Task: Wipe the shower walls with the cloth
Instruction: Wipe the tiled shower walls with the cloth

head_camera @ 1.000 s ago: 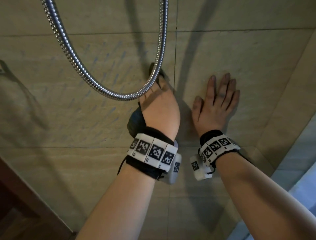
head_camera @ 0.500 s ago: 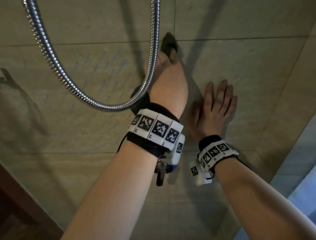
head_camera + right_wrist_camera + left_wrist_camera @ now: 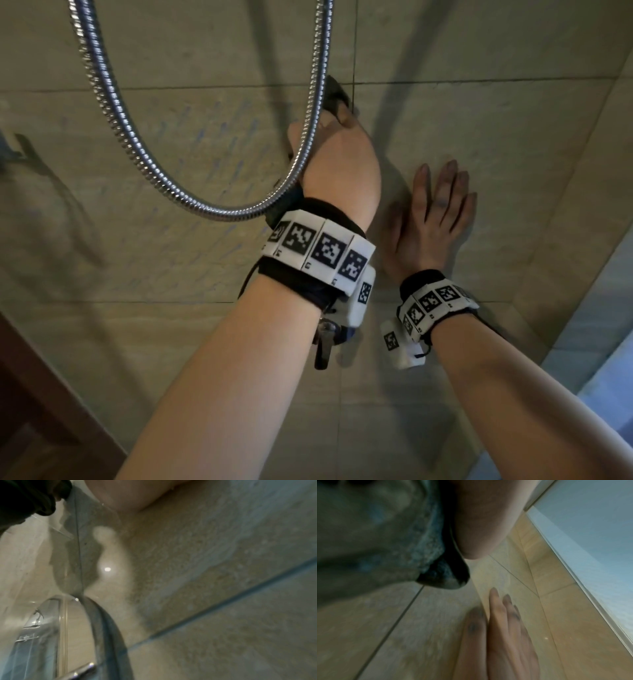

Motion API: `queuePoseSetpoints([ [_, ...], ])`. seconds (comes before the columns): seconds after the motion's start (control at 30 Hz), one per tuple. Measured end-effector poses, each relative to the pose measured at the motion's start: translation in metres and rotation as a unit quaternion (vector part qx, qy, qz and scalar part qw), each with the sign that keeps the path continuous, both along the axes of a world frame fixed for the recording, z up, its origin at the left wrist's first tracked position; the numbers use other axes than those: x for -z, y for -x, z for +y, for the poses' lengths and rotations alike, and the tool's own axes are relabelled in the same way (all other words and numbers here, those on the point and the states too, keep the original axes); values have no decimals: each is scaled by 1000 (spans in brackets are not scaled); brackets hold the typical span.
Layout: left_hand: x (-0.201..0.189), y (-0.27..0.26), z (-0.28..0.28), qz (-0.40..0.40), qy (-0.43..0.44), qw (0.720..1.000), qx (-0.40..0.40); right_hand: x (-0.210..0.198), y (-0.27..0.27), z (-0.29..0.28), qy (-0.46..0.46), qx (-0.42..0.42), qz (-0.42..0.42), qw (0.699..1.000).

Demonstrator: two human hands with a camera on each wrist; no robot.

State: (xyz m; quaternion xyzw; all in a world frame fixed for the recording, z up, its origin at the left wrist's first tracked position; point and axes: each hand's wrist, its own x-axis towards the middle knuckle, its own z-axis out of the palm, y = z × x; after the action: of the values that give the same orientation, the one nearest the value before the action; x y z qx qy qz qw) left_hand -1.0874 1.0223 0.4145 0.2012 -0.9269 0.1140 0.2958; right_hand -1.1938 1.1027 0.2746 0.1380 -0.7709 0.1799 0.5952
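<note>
Hands are both up on the tiled shower wall [image 3: 496, 113]. The left hand [image 3: 337, 161] presses a dark cloth [image 3: 334, 90] flat against the wall, near a line between tiles; whether its fingers curl round the cloth cannot be seen. A shiny shower hose [image 3: 191, 197] loops in front of that wrist. The right hand [image 3: 433, 219] lies flat on the wall just beside it, lower down, fingers straight and pointing up, holding nothing.
</note>
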Motion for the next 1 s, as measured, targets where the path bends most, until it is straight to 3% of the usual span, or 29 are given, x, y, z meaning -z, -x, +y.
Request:
queuePoseSetpoints([
  [0.17, 9, 3, 0, -11, -28, 999, -10, 0, 0, -1, 1, 4, -3, 1000],
  [0.3, 25, 0, -5, -11, -38, 999, -5, -4, 2, -7, 24, -4, 41, 999],
  [0.47, 15, 1, -6, -7, -20, 1000, 13, -27, -4, -17, 53, -34, 48, 997],
  [0.6, 4, 3, -16, 17, 11, 1000, 19, -59, 1, -15, -1, 32, 78, 996],
  [0.7, 7, 5, -20, 24, 1, 1000, 2, -75, -3, -18, 1, 23, 36, 999],
  [0.87, 33, 0, -41, 124, 29, 991, -44, -68, -11, -21, 1, 10, -48, 999],
  [1.0, 72, -8, -31, 26, -45, 994, -91, -68, -15, -24, 15, 11, -46, 999],
])
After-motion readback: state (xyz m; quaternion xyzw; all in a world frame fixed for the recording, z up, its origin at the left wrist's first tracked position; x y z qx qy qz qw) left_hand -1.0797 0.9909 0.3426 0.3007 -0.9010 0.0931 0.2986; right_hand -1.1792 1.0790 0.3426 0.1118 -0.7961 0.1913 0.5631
